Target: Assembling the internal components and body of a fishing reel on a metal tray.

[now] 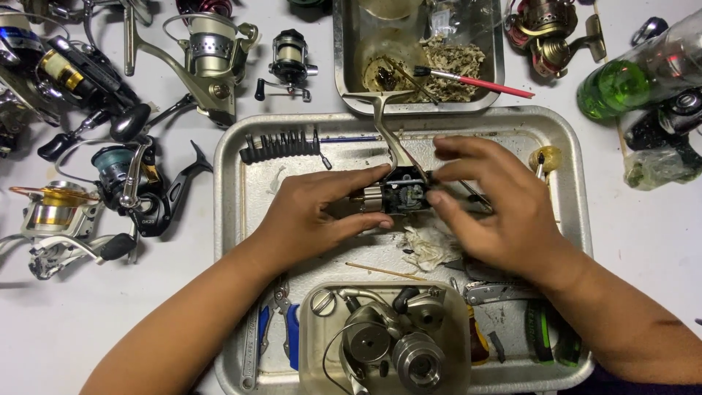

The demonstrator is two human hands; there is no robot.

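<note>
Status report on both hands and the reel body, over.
Left hand and right hand both grip the opened reel body over the metal tray. Crumpled tissue just beneath.

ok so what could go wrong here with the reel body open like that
1. Both hands, left hand and right hand, hold the opened reel body above the metal tray; a small internal part could drop out and get lost among the tools.
2. The crumpled tissue lies just below; lint or grit could get into the exposed mechanism.
</note>
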